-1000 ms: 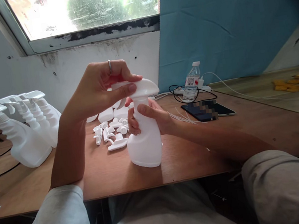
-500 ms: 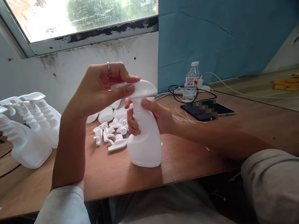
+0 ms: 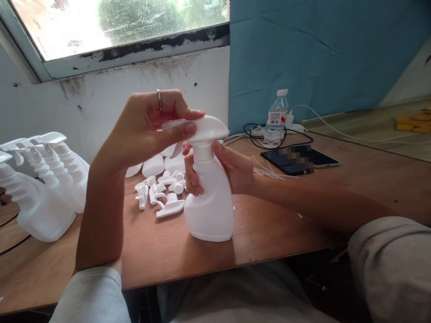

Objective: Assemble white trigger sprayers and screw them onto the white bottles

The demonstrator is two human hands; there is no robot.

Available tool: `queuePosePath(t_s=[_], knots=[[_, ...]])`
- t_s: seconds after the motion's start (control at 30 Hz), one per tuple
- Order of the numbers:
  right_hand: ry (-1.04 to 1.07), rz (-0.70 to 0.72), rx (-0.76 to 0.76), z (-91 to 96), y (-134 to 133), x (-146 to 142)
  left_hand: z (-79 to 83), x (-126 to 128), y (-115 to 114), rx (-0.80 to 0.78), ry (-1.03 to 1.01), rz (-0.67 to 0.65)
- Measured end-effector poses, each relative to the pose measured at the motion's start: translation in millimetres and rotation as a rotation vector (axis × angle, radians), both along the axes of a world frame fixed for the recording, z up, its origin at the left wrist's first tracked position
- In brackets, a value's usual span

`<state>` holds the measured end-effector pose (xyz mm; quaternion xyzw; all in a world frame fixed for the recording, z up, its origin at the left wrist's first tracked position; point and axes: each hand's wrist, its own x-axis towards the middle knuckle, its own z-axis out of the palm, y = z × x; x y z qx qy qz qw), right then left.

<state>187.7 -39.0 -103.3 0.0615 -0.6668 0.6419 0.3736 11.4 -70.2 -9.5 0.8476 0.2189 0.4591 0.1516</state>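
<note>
White bottle (image 3: 208, 205) stood upright near the counter (image 3: 325, 210) front edge. Right hand (image 3: 229, 167) clenched round its neck, left hand (image 3: 147, 128) pinching the trigger head (image 3: 205, 128) on top. Risk: cross-threading or tipping toward loose trigger parts (image 3: 162, 192) behind the bottle.

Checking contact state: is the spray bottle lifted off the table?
No, the spray bottle stands with its base on the wooden table, gripped by the right hand.

My left hand (image 3: 144, 131) covers the back of the trigger head (image 3: 205, 127), my right hand (image 3: 226, 168) hides the bottle (image 3: 208, 205) neck's far side, the phone (image 3: 298, 158) screen is blurred out, and the leftmost finished sprayer (image 3: 14, 198) is cut by the edge.
</note>
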Motion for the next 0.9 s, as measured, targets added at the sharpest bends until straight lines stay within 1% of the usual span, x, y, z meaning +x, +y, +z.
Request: queuePosePath(t_s=[0.1,0.27,0.37,0.5,0.6,0.77,0.9], knots=[[0.006,-0.006,-0.014,-2.8,1.1,-0.1,0.1,-0.4,0.1,-0.005,-0.002,-0.011],[0.015,-0.049,0.021,-4.4,1.2,-2.9,-0.7,-0.5,0.2,-0.028,-0.025,-0.007],[0.015,-0.030,0.018,-2.9,1.3,-2.6,-1.2,0.0,1.5,-0.033,-0.032,-0.014],[-0.006,0.031,-0.009,-2.1,3.0,-0.1,-0.5,0.4,2.2,-0.003,-0.008,-0.032],[-0.017,0.030,-0.015,-3.5,3.4,0.6,0.0,0.8,0.8,0.016,0.002,-0.038],[0.007,0.001,0.003,-3.8,0.2,-1.3,-0.1,0.6,1.2,-0.036,-0.038,-0.005],[0.004,0.071,0.015,-3.1,3.8,-2.3,-0.5,1.0,4.6,-0.043,-0.022,-0.017]])
